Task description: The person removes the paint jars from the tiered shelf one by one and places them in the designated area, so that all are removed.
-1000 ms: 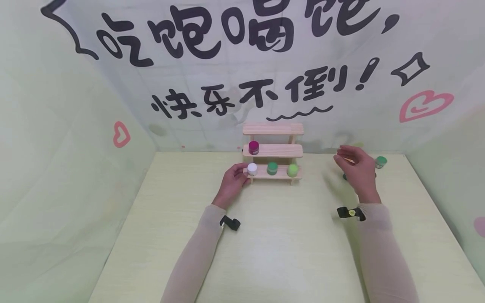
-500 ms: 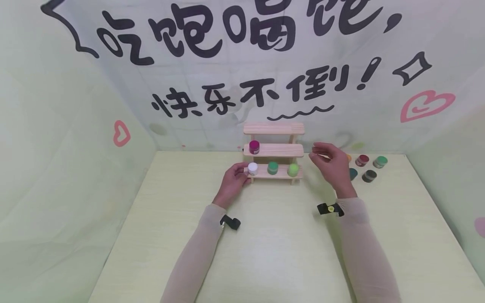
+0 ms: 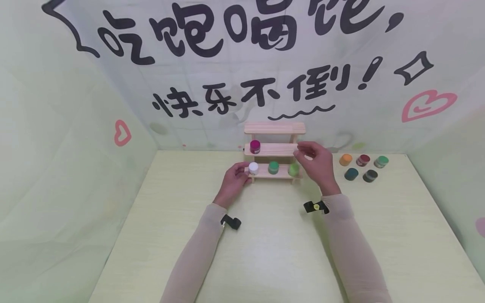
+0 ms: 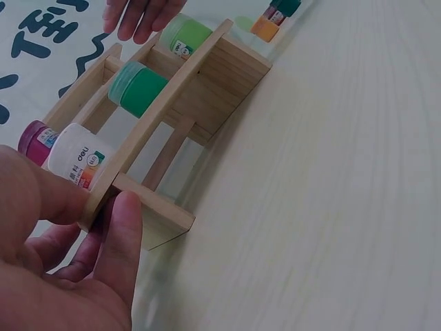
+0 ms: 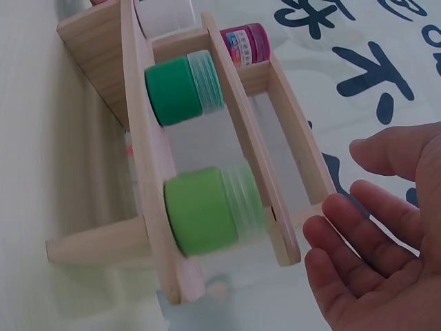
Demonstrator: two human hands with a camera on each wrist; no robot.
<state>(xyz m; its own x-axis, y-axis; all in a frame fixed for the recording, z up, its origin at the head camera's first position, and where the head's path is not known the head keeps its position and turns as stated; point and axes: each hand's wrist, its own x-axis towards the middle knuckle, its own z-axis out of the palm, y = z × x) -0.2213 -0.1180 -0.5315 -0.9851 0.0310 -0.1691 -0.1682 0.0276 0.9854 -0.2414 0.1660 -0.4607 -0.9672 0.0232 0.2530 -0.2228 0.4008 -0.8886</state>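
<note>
With twelve o'clock straight away from the person, the left hand (image 3: 232,183) pinches the left end of the bottom step (image 3: 263,171) of the rack (image 3: 274,127), which spreads toward two o'clock from it. The right hand (image 3: 319,166) holds nothing, its fingers loosely bent and thumb apart; the rack lies at about ten o'clock, with the fingertips by the right end of the middle step (image 3: 275,150). Whether they touch it cannot be told.

On the pale tabletop (image 3: 280,235), at about three o'clock from that hand, sit teal (image 3: 351,174) and blackish (image 3: 370,175) jars, then orange (image 3: 345,159), dark red (image 3: 363,160) and mint (image 3: 381,161) ones behind. At twelve o'clock hangs a whitish cloth (image 3: 212,134) with black lettering.

The rack is light wood, three steps rising away. White (image 3: 253,168), green (image 3: 273,167) and lime (image 3: 293,169) jars run from nine to three o'clock along the bottom step; a magenta jar (image 3: 255,147) stands on the middle step's nine o'clock end.
</note>
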